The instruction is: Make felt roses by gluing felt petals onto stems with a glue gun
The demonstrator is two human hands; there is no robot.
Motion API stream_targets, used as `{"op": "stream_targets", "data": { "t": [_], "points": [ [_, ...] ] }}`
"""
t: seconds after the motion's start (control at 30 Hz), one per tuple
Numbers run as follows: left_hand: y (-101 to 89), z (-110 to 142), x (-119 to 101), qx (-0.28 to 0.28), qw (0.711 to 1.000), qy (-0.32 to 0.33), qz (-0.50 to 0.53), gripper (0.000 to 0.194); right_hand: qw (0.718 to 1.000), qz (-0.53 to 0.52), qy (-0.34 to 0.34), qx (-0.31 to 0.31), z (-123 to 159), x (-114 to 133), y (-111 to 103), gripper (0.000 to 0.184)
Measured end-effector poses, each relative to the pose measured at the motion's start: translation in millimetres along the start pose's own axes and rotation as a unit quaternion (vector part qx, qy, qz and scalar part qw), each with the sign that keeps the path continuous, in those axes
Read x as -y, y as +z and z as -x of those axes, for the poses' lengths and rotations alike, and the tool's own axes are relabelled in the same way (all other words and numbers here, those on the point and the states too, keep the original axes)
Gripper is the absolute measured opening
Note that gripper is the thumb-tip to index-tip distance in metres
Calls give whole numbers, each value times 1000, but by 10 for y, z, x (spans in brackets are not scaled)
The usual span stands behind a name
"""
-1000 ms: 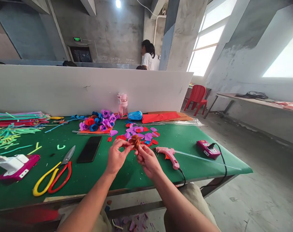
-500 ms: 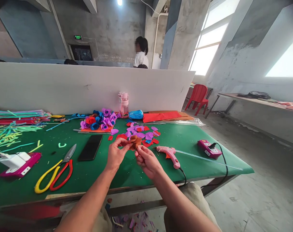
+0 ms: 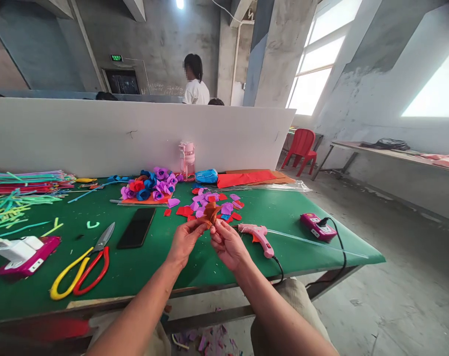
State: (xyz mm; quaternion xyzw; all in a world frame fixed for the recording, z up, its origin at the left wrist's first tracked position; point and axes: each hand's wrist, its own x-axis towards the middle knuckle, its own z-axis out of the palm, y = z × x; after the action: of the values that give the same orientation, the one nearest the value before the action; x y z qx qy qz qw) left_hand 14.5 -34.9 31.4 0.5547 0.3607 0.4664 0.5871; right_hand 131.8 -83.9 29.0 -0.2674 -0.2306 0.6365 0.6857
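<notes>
Between my two hands, above the green tabletop, is a brown paper flower (image 3: 211, 211) with its petals upward. My left hand (image 3: 185, 239) pinches its lower left side with thumb and fingers. From the right, my right hand (image 3: 227, 242) grips the flower's base, its fingers curled. Purple and red paper petals (image 3: 226, 208) lie scattered just beyond the hands. Right of my right hand rests a pink glue gun (image 3: 259, 236) with a clear glue stick in its back. Farther back on the left is a heap of purple, blue and red paper flowers (image 3: 150, 185).
Scissors (image 3: 85, 267) and a black phone (image 3: 137, 227) lie left. Pipe cleaners (image 3: 24, 185) fill the far left. Power strips sit left (image 3: 29, 254) and right (image 3: 318, 226). Behind stand a pink bottle (image 3: 187, 160) and a white partition (image 3: 98, 133); a person (image 3: 195, 81) is beyond.
The brown flower has been tilted upright and now shows its petals from the side. Both hands still hold it. The person behind the partition has moved left.
</notes>
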Motion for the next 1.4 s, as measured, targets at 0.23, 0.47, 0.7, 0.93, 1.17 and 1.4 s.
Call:
{"op": "stream_targets", "data": {
  "t": [0.23, 0.47, 0.7, 0.93, 1.17, 1.4],
  "points": [
    [5, -1, 5, 30, 999, 11, 20, 25, 1000, 18, 0, 2, 36, -39, 40, 32],
    [-24, -18, 2, 17, 999, 4, 41, 24, 998, 64, -4, -24, 44, -46, 79, 36],
    [-68, -18, -51, 34, 996, -29, 84, 39, 994, 107, -2, -30, 47, -52, 72, 40],
    [-62, -24, -28, 28, 991, -37, 122, 39, 996, 91, 6, -17, 53, -87, 65, 38],
    [-89, -47, -5, 17, 995, -10, 101, 34, 1000, 22, 14, 8, 28, -32, 40, 35],
    [-45, -3, -40, 54, 996, -4, 74, 29, 1000, 16, 8, 15, 31, -21, 33, 33]
  ]
}}
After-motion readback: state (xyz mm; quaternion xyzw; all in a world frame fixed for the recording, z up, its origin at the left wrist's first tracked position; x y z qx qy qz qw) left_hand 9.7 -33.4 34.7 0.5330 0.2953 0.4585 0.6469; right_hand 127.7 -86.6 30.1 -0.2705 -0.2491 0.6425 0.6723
